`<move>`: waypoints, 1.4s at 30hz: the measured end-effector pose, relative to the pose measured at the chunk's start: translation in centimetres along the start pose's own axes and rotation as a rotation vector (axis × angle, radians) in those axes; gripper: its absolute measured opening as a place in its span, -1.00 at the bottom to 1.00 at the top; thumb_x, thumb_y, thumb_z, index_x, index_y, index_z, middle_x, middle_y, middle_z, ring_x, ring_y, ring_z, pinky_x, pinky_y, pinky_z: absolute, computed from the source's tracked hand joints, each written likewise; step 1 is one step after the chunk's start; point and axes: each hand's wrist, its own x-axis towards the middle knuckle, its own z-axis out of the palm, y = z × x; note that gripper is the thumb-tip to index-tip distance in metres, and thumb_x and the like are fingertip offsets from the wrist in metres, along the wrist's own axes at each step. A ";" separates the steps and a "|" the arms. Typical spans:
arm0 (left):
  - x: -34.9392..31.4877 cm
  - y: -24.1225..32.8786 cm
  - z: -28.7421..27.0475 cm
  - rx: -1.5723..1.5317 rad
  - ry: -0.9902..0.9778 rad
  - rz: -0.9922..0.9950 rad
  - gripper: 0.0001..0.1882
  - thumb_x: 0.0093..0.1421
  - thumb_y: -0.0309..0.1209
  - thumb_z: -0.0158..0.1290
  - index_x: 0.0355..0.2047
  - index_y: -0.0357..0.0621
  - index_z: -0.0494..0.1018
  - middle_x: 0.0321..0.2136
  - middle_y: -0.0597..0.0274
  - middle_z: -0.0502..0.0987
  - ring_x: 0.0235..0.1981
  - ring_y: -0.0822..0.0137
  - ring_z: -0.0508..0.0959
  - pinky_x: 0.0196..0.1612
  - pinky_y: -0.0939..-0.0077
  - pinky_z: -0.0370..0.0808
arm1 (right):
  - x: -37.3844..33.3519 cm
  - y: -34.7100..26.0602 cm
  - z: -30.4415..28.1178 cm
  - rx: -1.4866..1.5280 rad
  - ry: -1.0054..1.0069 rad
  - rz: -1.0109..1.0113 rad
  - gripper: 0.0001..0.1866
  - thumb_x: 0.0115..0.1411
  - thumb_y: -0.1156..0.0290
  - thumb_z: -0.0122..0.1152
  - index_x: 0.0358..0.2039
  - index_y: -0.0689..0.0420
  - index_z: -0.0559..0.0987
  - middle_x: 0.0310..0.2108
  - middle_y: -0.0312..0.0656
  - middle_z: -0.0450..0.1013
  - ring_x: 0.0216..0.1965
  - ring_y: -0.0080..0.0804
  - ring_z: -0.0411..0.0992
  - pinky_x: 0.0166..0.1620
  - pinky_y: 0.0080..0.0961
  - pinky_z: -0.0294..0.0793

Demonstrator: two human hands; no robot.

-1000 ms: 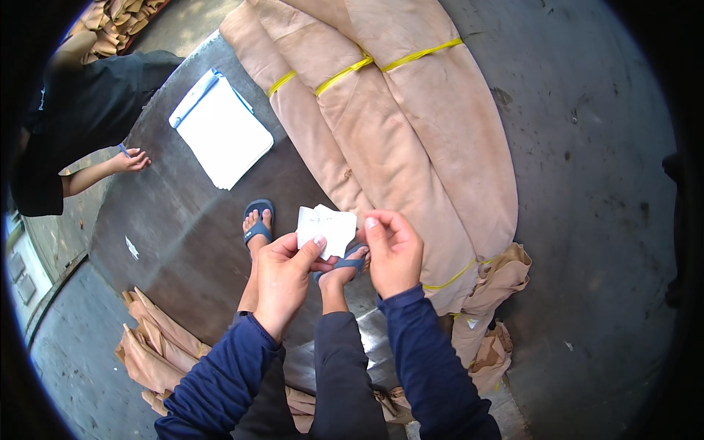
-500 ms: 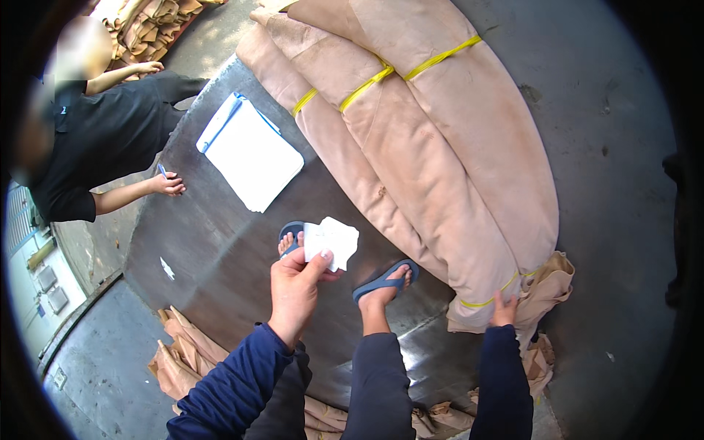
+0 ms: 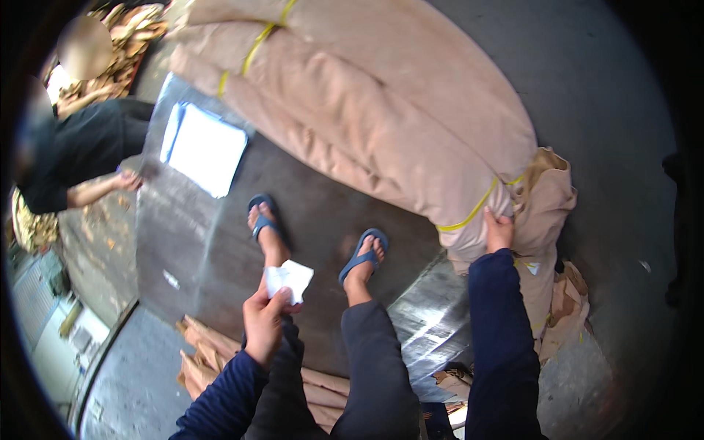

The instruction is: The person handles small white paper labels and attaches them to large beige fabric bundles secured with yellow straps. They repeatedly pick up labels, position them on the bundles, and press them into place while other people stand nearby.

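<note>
My left hand (image 3: 264,323) pinches a torn, crumpled slip of white paper (image 3: 290,281) between thumb and fingers, in front of my legs. Three long pinkish-tan rolls of what looks like leather (image 3: 381,139) lie side by side, bound with yellow straps (image 3: 469,213). At their near end, my right hand (image 3: 499,232) grips the middle roll's edge just beside a strap; part of its fingers is hidden in the folds. A loose tan flap (image 3: 543,198) hangs to the right of that hand.
I stand in blue flip-flops (image 3: 364,257) on a dark metal surface (image 3: 308,205). A stack of white sheets (image 3: 205,149) lies at the far left, by a person in black (image 3: 95,147). More tan rolls (image 3: 323,389) lie near my legs. Another leather pile (image 3: 132,37) is behind.
The view has shifted, and the rolls now lie more crosswise. My left hand with the paper sits lower, away from the rolls. My right hand stays at the roll's end. My feet appear farther apart.
</note>
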 end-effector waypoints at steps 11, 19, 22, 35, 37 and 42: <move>-6.6 1.3 -0.4 -0.187 -0.002 0.277 -0.76 0.20 -0.39 0.14 -0.28 -0.38 0.54 -0.44 0.20 0.59 -0.46 0.50 0.54 -0.35 0.64 0.47 | -3.7 1.5 -0.5 0.391 -0.315 -0.088 -0.28 0.07 0.07 0.34 -0.02 0.50 0.39 -0.03 0.05 0.41 -0.07 -0.31 0.39 0.04 -0.40 0.34; -12.3 0.5 -9.3 -0.370 0.000 0.367 -0.79 0.21 -0.42 0.12 -0.29 -0.38 0.55 -0.44 0.22 0.60 -0.45 0.50 0.54 -0.35 0.63 0.47 | -25.1 -0.1 -0.2 0.643 -0.449 0.048 -0.51 0.16 0.29 0.22 -0.05 0.41 0.40 -0.09 0.02 0.43 -0.12 -0.24 0.48 -0.03 -0.37 0.47; -15.3 -0.5 -14.5 -0.417 -0.006 0.408 -0.79 0.20 -0.41 0.12 -0.29 -0.37 0.55 -0.43 0.21 0.60 -0.45 0.50 0.54 -0.35 0.63 0.47 | -35.2 -0.1 0.0 0.753 -0.580 0.086 -0.55 0.19 0.31 0.16 -0.04 0.41 0.39 -0.12 0.02 0.46 -0.14 -0.18 0.51 -0.07 -0.30 0.53; -26.3 -11.7 -28.4 -0.034 -0.135 0.367 -0.78 0.20 -0.41 0.12 -0.32 -0.39 0.54 -0.48 0.20 0.58 -0.49 0.46 0.55 -0.40 0.61 0.48 | -69.5 17.2 -21.3 0.474 -0.324 0.397 -0.64 0.13 0.31 0.19 -0.12 0.28 0.53 -0.19 0.13 0.48 -0.12 -0.06 0.47 0.01 -0.27 0.44; -27.3 -17.1 -27.7 -0.022 -0.169 0.294 -0.77 0.20 -0.38 0.12 -0.31 -0.38 0.54 -0.47 0.22 0.58 -0.48 0.48 0.54 -0.40 0.62 0.48 | -71.1 22.3 -21.8 0.419 -0.174 0.576 -0.70 0.14 0.41 0.15 -0.14 0.29 0.55 -0.26 0.10 0.49 -0.19 -0.13 0.49 -0.03 -0.30 0.45; -29.9 -30.5 -26.6 0.062 -0.161 0.283 -0.79 0.22 -0.35 0.11 -0.40 -0.29 0.54 -0.56 0.41 0.51 -0.53 0.64 0.39 -0.48 0.69 0.31 | -73.8 36.0 -19.6 -0.092 -0.332 0.170 -0.74 0.14 0.39 0.15 -0.37 0.41 0.57 -0.47 0.05 0.50 -0.42 -0.22 0.40 -0.27 -0.32 0.37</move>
